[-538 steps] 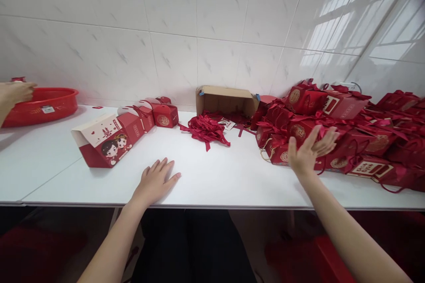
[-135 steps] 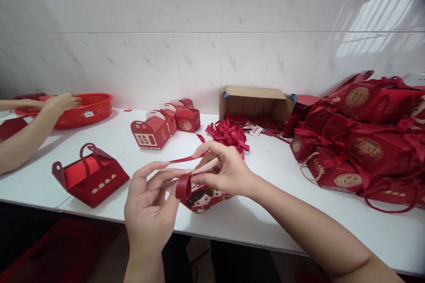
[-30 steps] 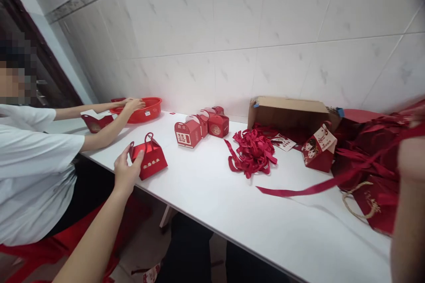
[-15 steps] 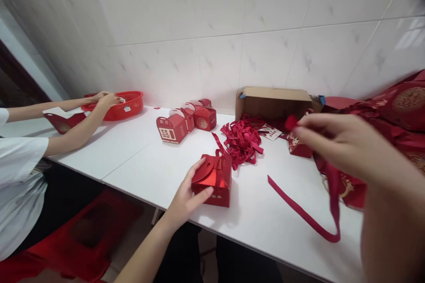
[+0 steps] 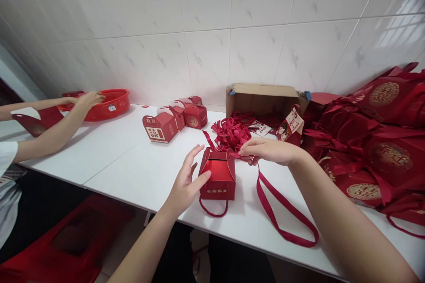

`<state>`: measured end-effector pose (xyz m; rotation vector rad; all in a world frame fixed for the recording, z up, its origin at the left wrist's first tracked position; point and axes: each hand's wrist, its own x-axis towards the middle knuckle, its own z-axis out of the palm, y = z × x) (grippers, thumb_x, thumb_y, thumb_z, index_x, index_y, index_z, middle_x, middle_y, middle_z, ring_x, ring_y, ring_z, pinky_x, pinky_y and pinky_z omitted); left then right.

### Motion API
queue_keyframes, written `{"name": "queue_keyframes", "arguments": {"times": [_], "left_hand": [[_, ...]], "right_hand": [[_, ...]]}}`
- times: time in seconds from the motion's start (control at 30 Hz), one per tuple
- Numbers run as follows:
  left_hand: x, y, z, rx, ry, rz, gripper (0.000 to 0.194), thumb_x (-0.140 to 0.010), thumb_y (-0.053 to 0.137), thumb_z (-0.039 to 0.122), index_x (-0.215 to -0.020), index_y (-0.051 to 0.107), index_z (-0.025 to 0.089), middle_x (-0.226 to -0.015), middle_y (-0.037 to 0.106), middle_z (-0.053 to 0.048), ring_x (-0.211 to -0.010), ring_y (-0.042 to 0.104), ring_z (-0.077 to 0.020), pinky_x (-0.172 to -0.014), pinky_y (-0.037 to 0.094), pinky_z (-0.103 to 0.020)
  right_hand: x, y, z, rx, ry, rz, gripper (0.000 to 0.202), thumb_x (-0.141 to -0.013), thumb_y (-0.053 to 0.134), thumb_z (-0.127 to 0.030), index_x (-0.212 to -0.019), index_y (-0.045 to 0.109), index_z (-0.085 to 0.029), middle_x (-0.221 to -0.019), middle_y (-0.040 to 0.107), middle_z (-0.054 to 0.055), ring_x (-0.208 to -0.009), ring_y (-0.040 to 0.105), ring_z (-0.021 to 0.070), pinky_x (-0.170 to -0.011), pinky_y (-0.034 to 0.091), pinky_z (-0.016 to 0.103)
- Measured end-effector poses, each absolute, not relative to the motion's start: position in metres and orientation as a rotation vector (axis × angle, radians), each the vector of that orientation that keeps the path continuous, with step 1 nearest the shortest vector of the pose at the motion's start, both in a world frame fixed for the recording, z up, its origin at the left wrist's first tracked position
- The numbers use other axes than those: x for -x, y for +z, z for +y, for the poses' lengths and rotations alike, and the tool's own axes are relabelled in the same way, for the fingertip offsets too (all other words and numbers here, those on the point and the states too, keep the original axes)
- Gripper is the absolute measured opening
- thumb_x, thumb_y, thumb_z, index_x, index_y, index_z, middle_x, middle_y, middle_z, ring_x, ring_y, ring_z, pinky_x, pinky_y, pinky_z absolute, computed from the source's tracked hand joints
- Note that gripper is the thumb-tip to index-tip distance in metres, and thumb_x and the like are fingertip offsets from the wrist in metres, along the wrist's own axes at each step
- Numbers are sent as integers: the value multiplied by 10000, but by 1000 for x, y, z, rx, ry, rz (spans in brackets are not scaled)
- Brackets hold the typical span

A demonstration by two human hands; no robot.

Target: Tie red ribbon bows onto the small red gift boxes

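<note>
A small red gift box [image 5: 217,181] stands upright in front of me at the table's near edge. Its side flaps point up, and its twisted cord handle [image 5: 214,215] hangs down over the front. My left hand [image 5: 186,183] is beside the box on its left, fingers spread, thumb at the left flap. Past the right flap, my right hand [image 5: 267,150] has its fingers pinched on a dark red ribbon [image 5: 285,235], which loops down onto the table. Behind the box lies a tangled heap of red ribbons [image 5: 232,135].
Several red boxes [image 5: 161,127] stand in a row at the back left. An open cardboard box [image 5: 265,90] lies against the wall. Finished-looking red boxes [image 5: 388,154] pile up at the right. A co-worker's hands [image 5: 86,99] reach over a red basin [image 5: 114,106] at the far left.
My right hand has come left and down to the gift box with the ribbon. My left hand has loosened its hold. The cord handle now hangs in front, and the view has shifted right.
</note>
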<state>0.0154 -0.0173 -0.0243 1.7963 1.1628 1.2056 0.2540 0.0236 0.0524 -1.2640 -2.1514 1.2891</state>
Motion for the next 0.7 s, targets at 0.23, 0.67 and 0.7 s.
{"name": "queue_keyframes", "arguments": {"times": [0.23, 0.67, 0.7], "left_hand": [[-37, -2, 0, -2239, 946, 1255, 279, -863, 438, 316, -1092, 590, 264, -1323, 458, -48, -1289, 365, -239, -1074, 306, -411], [-48, -6, -4, -2356, 997, 1182, 275, -847, 462, 240, -1107, 552, 231, -1189, 553, -67, -1157, 473, -221, -1008, 379, -397], [-48, -6, -5, -2351, 996, 1187, 278, -846, 464, 239, -1111, 549, 230, -1185, 552, -66, -1152, 475, -219, -1005, 382, -394]], "right_hand": [[-251, 44, 32, 1182, 1402, -2144, 249, -744, 480, -330, -553, 487, -169, -599, 472, -7, -595, 440, 115, -587, 364, 254], [-251, 42, 33, 1239, 1365, -2165, 238, -713, 487, -338, -552, 505, -165, -646, 516, 7, -589, 453, 110, -553, 365, 248], [-253, 42, 33, 1248, 1361, -2169, 240, -715, 483, -335, -548, 505, -164, -644, 521, 9, -591, 456, 111, -554, 367, 249]]}}
